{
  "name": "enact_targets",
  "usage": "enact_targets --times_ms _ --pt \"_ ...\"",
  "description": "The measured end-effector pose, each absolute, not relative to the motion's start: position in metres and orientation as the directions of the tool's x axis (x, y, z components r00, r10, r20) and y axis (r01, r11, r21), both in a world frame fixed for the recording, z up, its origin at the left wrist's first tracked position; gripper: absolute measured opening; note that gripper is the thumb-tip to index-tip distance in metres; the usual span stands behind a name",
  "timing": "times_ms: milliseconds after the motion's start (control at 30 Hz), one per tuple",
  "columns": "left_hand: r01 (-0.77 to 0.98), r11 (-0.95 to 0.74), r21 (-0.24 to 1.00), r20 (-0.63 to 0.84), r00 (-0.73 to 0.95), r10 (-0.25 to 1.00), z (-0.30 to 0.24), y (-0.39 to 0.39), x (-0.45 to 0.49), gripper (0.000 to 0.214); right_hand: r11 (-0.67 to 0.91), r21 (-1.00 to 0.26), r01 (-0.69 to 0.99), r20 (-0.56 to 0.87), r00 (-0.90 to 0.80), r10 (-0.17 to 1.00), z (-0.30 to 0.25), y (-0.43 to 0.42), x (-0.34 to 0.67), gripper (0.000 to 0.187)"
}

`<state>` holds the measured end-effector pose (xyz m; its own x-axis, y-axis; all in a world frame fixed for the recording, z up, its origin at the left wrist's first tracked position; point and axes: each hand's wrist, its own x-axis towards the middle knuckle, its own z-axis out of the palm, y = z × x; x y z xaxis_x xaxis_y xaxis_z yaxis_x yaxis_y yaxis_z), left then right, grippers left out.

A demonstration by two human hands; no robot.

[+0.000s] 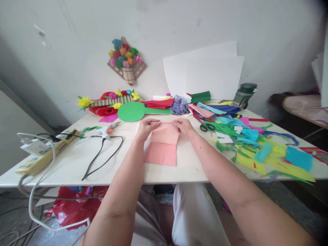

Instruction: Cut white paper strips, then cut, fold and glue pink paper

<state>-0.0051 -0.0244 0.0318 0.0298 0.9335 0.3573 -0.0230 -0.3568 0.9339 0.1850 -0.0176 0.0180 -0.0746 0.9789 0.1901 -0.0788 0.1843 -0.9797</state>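
A sheet of pink crepe paper lies toward the front of the white table, with a crease running across its middle. My left hand pinches its far left corner, and my right hand pinches the far right corner. Between the two hands the far edge is lifted a little and looks rolled or folded over. The nearer half of the paper rests on the tabletop. Just beyond my hands is a green card shape with a round end and a long strip.
A glue gun with its black cord and a power strip are on the left. Scissors, coloured paper scraps and a dark bottle occupy the right. Purple shredded strands sit at the back.
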Motion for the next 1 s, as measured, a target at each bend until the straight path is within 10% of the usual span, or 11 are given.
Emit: enact_targets --times_ms 1000 --pt "-0.062 -0.370 0.927 0.373 0.030 0.927 0.0289 -0.0203 -0.0079 0.026 0.200 -0.972 -0.122 0.213 -0.106 0.971 0.0126 -0.0130 0.1854 0.030"
